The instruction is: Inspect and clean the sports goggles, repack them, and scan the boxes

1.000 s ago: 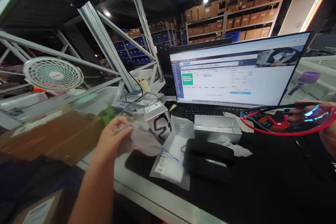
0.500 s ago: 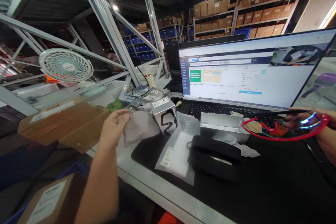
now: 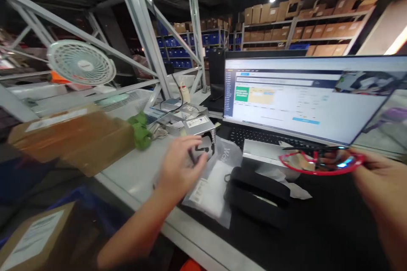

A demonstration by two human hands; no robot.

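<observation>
Red-framed glasses (image 3: 321,163) pinched at the rim in right hand (image 3: 380,180), held off the desk (image 3: 136,175) just right of the open silver tray (image 3: 263,152); likely keeps fingers off the lens. Left hand (image 3: 179,167) lies spread over printed box (image 3: 205,142) and clear bag (image 3: 211,184), grip unclear. Hands well apart. Tray looks empty; black case (image 3: 257,188) shut; bag holds something white.

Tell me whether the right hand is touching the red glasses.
Touching. The head view shows the right hand with its fingers closed on the end of the glasses.
</observation>
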